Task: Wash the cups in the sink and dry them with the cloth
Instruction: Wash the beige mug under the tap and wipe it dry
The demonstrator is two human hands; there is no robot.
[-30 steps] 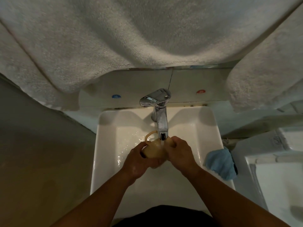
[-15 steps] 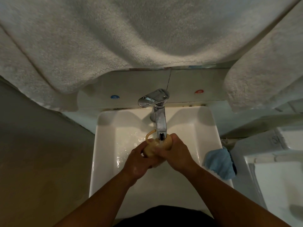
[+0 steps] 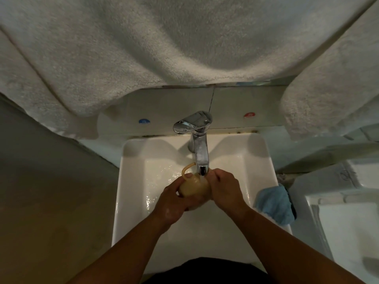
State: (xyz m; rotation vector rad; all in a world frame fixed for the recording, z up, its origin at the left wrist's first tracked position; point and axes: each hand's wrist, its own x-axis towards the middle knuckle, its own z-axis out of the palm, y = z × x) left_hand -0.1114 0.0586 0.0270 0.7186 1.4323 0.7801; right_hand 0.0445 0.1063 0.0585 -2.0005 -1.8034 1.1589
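Tan cup (image 3: 192, 186) with loop handle, tipped on its side under the faucet (image 3: 200, 148) spout, over the white sink (image 3: 131, 177). Left hand (image 3: 174, 203) and right hand (image 3: 224, 189) both curl round it. Blue cloth (image 3: 274, 203) on sink's right rim. Pale towels (image 3: 164, 42) hang overhead.

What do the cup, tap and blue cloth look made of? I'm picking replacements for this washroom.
Cup: tan and matte with a thin loop handle, probably plastic, possibly glazed ceramic; the dim light leaves it open.
Tap: polished chromed metal, judging by its mirror-like highlights.
Blue cloth: soft and fuzzy, folding limply over the sink rim, likely microfibre or terry.
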